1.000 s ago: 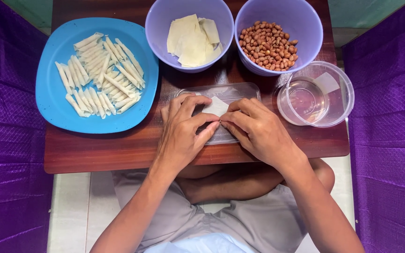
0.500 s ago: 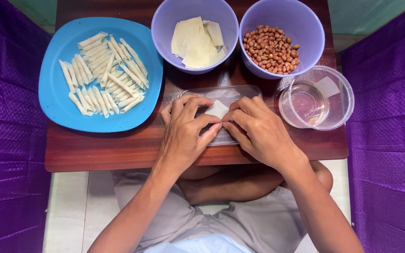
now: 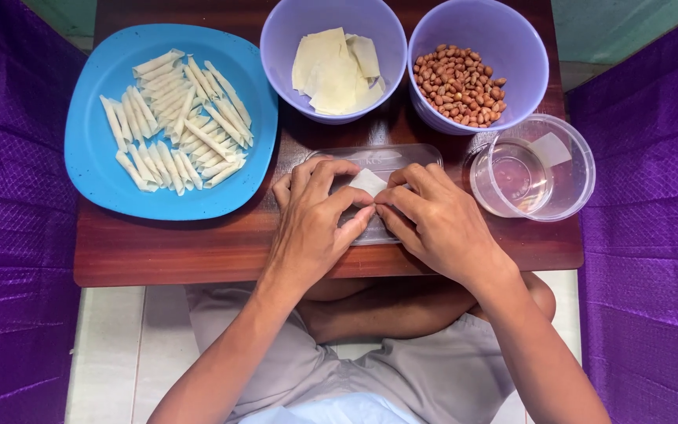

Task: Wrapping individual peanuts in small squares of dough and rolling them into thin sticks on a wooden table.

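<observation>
Both hands, left (image 3: 317,210) and right (image 3: 434,220), pinching 1 wrapper (image 3: 368,182) over the clear tray (image 3: 402,155) on the table (image 3: 198,247). Many finished rolls (image 3: 178,118) on the blue plate (image 3: 96,180); more wrappers (image 3: 333,69) and peanuts (image 3: 459,85) left in bowls, apparently far from done.

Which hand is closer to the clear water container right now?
Right. The right hand sits just beside the clear water container, not touching it; the left hand lies farther away, beyond the right.
</observation>
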